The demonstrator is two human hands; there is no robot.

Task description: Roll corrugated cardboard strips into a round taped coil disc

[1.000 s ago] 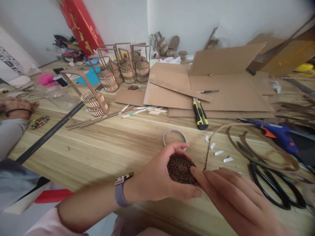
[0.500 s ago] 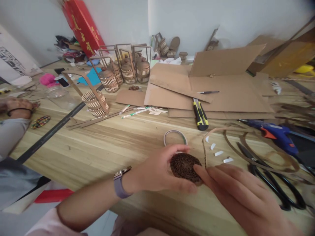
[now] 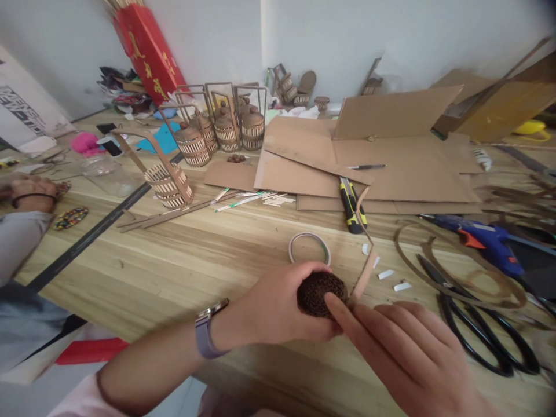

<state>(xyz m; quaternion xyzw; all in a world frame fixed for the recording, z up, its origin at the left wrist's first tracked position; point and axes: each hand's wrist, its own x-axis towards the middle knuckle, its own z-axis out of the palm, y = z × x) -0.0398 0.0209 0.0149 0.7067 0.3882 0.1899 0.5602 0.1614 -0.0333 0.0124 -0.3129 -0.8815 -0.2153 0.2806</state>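
A dark brown round coil of corrugated cardboard (image 3: 322, 293), its fluted edges facing up, sits in my left hand (image 3: 278, 307). The fingers and thumb of that hand wrap round its side. My right hand (image 3: 403, 347) is against the coil's right side, its index fingertip pressing on the top face. From between coil and right fingers a narrow cardboard strip (image 3: 364, 271) rises away over the table. The right thumb is hidden; the fingers are bent close together at the strip's base. A tape roll (image 3: 310, 249) lies just beyond my left hand.
Black scissors (image 3: 478, 324), looped strips (image 3: 403, 255) and a blue glue gun (image 3: 486, 237) lie at right. A yellow-black utility knife (image 3: 351, 208) rests by cardboard sheets (image 3: 399, 168). Small lidded baskets (image 3: 226, 127) stand behind. Another person's hand (image 3: 35, 191) is at far left.
The coil has shifted slightly left and tilted in my left hand, whose fingers have closed round it. My right hand has followed, and the strip's free end has swung left and up toward the knife.
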